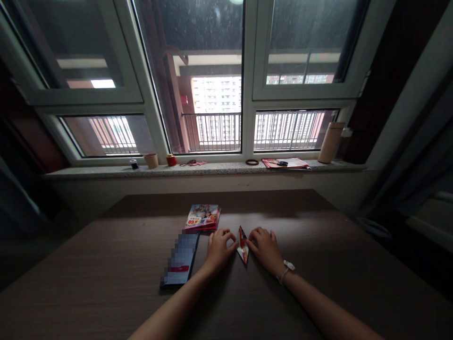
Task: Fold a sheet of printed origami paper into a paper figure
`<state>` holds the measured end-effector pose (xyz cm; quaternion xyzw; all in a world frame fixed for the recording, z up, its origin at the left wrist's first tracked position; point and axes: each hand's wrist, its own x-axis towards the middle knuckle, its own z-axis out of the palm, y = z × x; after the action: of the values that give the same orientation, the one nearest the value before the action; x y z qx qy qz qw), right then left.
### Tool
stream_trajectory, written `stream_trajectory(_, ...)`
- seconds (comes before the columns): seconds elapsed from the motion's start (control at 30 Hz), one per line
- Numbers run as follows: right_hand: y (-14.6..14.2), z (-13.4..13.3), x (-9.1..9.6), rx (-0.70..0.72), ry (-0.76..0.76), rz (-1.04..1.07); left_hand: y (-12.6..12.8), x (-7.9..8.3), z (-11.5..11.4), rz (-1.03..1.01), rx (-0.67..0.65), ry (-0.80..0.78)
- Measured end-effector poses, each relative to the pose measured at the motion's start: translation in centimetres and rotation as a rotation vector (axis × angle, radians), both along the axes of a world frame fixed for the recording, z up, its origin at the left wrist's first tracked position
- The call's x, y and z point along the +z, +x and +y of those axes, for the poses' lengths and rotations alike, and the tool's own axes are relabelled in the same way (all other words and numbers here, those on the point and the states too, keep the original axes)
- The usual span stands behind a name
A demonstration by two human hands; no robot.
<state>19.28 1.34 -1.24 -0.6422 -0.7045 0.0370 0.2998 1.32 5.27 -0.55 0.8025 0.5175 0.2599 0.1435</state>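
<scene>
A small folded paper (243, 251), a narrow diamond with red, white and dark print, lies on the table between my two hands. My left hand (220, 246) has thumb and forefinger brought together at the paper's left edge. From the other side, my right hand (266, 248) pinches the right edge, its remaining fingers bent over the table. The fingertips partly cover both edges of the paper. A bracelet with a pale ornament (288, 265) circles my right wrist.
A stack of printed leaflets (202, 218) lies beyond my left hand, with a phone (182, 264) just nearer. On the windowsill (222, 169) stand a paper cup (151, 161), a red spool (171, 160) and a flask (330, 144). Scissors (282, 163) rest on more printed sheets (299, 164).
</scene>
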Motion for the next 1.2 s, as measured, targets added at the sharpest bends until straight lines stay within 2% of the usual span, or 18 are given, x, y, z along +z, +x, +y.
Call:
stream_trajectory(0.23,-0.2,-0.1,-0.1,0.043,0.014,-0.068,0.1,0.1,-0.3,0.054,0.002,0.045)
stream_trajectory(0.47,-0.1,-0.5,0.2,0.059,0.007,-0.094,-0.1,0.0,-0.5,0.046,-0.091,0.103)
stream_trajectory(0.7,0.2,-0.8,0.4,0.130,0.034,-0.063,-0.5,0.8,-1.8,0.128,-0.140,0.108)
stream_trajectory(1.07,0.4,-1.0,0.3,0.194,0.067,-0.150,-0.4,0.8,-1.5,0.216,-0.090,0.092)
stream_trajectory(1.2,0.2,-0.8,0.1,0.195,0.083,-0.159,-0.3,1.1,-1.5,0.189,-0.131,0.109)
